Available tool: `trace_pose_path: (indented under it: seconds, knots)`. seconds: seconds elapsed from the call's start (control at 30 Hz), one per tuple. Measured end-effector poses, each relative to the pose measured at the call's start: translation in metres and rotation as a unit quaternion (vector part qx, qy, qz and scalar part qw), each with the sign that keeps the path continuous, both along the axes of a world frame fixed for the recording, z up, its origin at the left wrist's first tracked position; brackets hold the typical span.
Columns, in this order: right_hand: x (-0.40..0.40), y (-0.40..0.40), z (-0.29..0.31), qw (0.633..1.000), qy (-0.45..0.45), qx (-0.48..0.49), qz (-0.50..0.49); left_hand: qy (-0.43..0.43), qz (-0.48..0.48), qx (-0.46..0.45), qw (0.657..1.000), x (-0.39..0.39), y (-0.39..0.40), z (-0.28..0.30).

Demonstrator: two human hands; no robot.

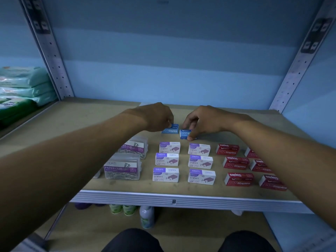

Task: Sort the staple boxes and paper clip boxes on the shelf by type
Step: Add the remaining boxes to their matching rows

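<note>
— Head view, far middle of the shelf (181,194): two blue staple boxes side by side. Left blue box (170,129) lying flat, long axis left to right, label readable. Right blue box (184,134) just beside it, slightly nearer, turned a little off that line.

— Hands?

— Left hand (158,118) over the left blue box, fingers curled down onto its far left edge; looks like a pinch, though fingertips mostly hidden. Right hand (201,120) gripping the right blue box, thumb on the near side, fingers over the far side.

— So each box directly under its own hand?

— Yes, no reaching across needed. Likely only squaring up left: swinging the right box parallel to its neighbour.

— And nearer?

— Six purple-and-white staple boxes (183,161) in two columns of three, long axes left to right. Right of those, red staple boxes (238,163), also in two columns, right column partly hidden behind the right forearm.

— Paper clips?

— Left of the purple group: two clear plastic paper clip boxes (123,167), lids shut, loose metal clips visible through the walls. Far one partly behind the left forearm. Something small at the near one's left, too hidden to name.

— Sorting nearly done?

— Seems so; types already grouped.
</note>
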State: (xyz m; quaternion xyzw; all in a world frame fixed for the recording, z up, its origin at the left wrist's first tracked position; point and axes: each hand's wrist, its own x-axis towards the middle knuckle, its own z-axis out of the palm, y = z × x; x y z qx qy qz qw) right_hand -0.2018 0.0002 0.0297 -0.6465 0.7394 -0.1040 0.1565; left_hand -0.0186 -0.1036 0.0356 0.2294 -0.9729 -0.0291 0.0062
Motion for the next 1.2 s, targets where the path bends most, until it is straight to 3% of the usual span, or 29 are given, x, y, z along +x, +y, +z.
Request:
trace_pose_path:
  seconds: [0.53, 0.97, 1.2]
  knots:
    - [-0.028, 0.028, 0.016, 0.999, 0.012, -0.036, -0.028, 0.051, 0.003, 0.003, 0.999, -0.027, 0.025, 0.007]
    - [-0.084, 0.126, 0.046, 0.991, 0.015, -0.029, -0.127, 0.081, -0.048, 0.000, 0.996, -0.096, 0.094, 0.040]
    - [-0.110, 0.181, 0.056, 0.983, 0.063, -0.016, -0.170, 0.084, -0.088, 0.020, 0.992, -0.144, 0.145, 0.038]
